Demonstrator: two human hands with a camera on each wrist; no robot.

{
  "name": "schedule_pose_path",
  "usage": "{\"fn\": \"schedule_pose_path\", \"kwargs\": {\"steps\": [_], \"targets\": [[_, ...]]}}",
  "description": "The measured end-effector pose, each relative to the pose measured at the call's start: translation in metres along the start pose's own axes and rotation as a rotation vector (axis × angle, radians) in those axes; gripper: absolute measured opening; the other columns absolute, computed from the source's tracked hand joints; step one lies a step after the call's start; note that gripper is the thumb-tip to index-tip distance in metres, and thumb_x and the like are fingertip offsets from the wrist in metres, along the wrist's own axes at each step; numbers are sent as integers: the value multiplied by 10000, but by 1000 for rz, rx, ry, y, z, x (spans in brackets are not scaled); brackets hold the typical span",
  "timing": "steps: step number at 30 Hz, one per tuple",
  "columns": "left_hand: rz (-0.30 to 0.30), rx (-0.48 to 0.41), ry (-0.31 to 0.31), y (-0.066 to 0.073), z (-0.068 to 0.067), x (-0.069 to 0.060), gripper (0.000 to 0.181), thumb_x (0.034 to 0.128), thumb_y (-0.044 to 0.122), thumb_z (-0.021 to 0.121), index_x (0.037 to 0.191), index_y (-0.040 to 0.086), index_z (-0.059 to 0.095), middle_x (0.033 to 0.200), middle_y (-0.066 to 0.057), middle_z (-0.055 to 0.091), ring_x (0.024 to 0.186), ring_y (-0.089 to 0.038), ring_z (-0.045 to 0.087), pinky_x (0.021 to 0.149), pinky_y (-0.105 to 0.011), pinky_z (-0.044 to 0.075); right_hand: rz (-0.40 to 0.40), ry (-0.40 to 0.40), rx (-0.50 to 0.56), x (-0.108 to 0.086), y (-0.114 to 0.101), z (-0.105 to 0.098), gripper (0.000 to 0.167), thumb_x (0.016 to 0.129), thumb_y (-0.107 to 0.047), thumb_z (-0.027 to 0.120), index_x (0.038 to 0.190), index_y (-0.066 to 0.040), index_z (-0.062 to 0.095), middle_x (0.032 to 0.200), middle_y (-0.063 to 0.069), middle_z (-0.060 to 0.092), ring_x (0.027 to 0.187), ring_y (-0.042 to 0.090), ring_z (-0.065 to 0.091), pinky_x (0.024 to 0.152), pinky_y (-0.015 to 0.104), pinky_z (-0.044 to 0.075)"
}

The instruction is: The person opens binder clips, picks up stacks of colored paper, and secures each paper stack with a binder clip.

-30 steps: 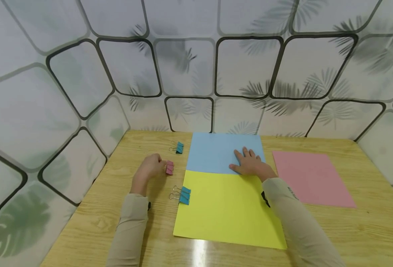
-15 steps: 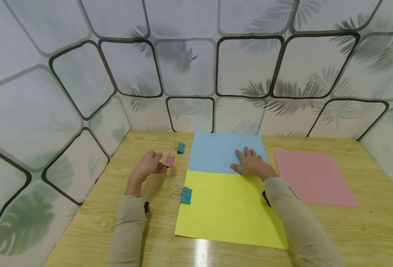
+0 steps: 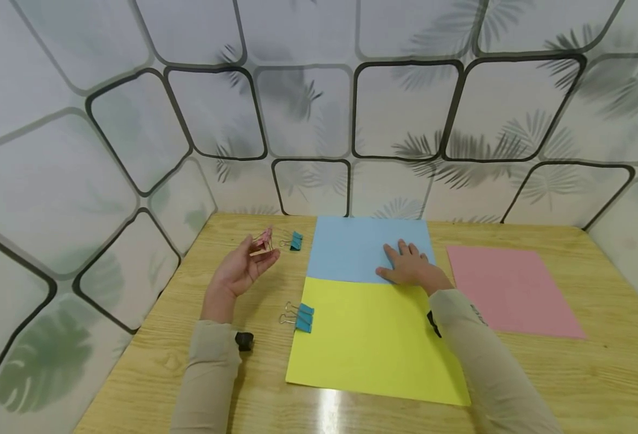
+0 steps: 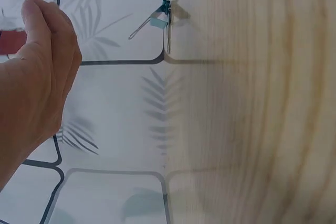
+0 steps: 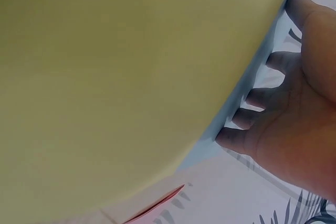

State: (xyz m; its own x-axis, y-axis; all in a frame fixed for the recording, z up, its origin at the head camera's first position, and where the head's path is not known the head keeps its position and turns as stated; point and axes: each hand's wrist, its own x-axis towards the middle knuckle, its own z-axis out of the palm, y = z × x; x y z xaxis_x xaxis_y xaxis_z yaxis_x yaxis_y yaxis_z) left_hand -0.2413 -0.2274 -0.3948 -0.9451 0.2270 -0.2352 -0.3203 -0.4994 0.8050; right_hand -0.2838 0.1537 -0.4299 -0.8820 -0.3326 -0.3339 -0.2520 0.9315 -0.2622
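Pink metal binder clip (image 3: 264, 239) is off the wooden worktop (image 3: 259, 392), pinched between thumb and fingers of left hand (image 3: 239, 268); palm has just rolled upward, tilting it. Likely reorienting; clip's on no sheet yet. Right hand (image 3: 408, 267) unmoved, fingers spread on rectangular light-blue paper sheet (image 3: 340, 247), gripping nothing.

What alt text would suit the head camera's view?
A person's left hand holds a pink binder clip while the right hand rests on a blue sheet on a wooden table. Nearer lies a yellow sheet with a teal clip on its left edge; to the blue sheet's left is another teal clip, to its right a pink sheet.
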Motion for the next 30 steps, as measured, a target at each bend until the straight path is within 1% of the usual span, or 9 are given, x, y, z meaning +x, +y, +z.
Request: {"fn": "schedule_pose_path", "kwargs": {"steps": [5, 9, 13, 16, 18, 20, 23, 27, 30], "targets": [[-28, -107, -36, 0, 1, -3, 443, 1099, 321, 232, 778, 98, 439, 1170, -193, 468, 1041, -216, 602, 860, -238, 531, -2, 1, 9, -2, 0, -1, 770, 1044, -490, 413, 1586, -27, 123, 1591, 349, 1, 1448, 557, 32, 1123, 705, 127], [-33, -219, -76, 0, 4, -5, 456, 1102, 291, 246, 753, 95, 465, 1260, -202, 345, 1131, -230, 540, 923, -251, 509, -8, 3, 16, -2, 0, -1, 773, 1043, -490, 418, 1585, -22, 126, 1588, 354, 1, 1445, 562, 31, 1120, 709, 127], [-25, -259, -69, 1, 7, -5, 356, 1095, 277, 307, 882, 66, 499, 1276, -188, 349, 1161, -228, 525, 997, -278, 481, -7, 1, 14, -1, 1, 1, 772, 1044, -493, 413, 1589, -34, 115, 1593, 344, -7, 1450, 554, 24, 1125, 704, 121], [-17, -264, -45, 2, 9, -5, 268, 1078, 278, 366, 1128, 41, 481, 1282, -152, 370, 1199, -218, 500, 1059, -283, 437, -6, 3, 13, 0, 2, 2, 769, 1044, -490, 414, 1589, -37, 116, 1594, 343, -4, 1450, 554, 27, 1123, 706, 122], [-13, -265, -42, 2, 11, -6, 354, 1071, 270, 387, 1334, 33, 386, 1307, -134, 363, 1271, -215, 455, 1097, -281, 393, -6, 3, 7, 1, 3, 2, 769, 1044, -492, 413, 1590, -40, 117, 1594, 342, -1, 1450, 554, 32, 1122, 706, 127], [-6, -260, -42, 2, 12, -6, 472, 1068, 261, 392, 1465, 46, 251, 1332, -115, 350, 1344, -215, 389, 1120, -278, 357, -8, 5, 3, 1, 3, 2, 772, 1041, -495, 419, 1588, -36, 126, 1592, 348, 8, 1448, 557, 41, 1120, 707, 135], [3, -250, -40, 2, 13, -7, 549, 1064, 241, 407, 1524, 66, 163, 1364, -105, 337, 1361, -219, 373, 1128, -278, 342, -10, 6, -2, 1, 3, 2, 773, 1040, -495, 421, 1587, -33, 129, 1591, 349, 16, 1447, 557, 47, 1119, 706, 141], [9, -234, -29, 2, 14, -8, 554, 1054, 235, 426, 1518, 97, 154, 1375, -102, 326, 1201, -208, 536, 1102, -280, 378, -10, 9, -5, 1, 2, 1, 768, 1043, -490, 418, 1587, -32, 129, 1593, 345, 21, 1449, 554, 52, 1119, 705, 143], [12, -201, -28, 2, 13, -8, 554, 1056, 234, 432, 1504, 52, 162, 1347, -133, 345, 1089, -209, 631, 1070, -273, 409, -12, 13, -10, 2, 2, 2, 771, 1041, -496, 420, 1584, -26, 141, 1590, 350, 30, 1445, 557, 62, 1116, 706, 152]]}}
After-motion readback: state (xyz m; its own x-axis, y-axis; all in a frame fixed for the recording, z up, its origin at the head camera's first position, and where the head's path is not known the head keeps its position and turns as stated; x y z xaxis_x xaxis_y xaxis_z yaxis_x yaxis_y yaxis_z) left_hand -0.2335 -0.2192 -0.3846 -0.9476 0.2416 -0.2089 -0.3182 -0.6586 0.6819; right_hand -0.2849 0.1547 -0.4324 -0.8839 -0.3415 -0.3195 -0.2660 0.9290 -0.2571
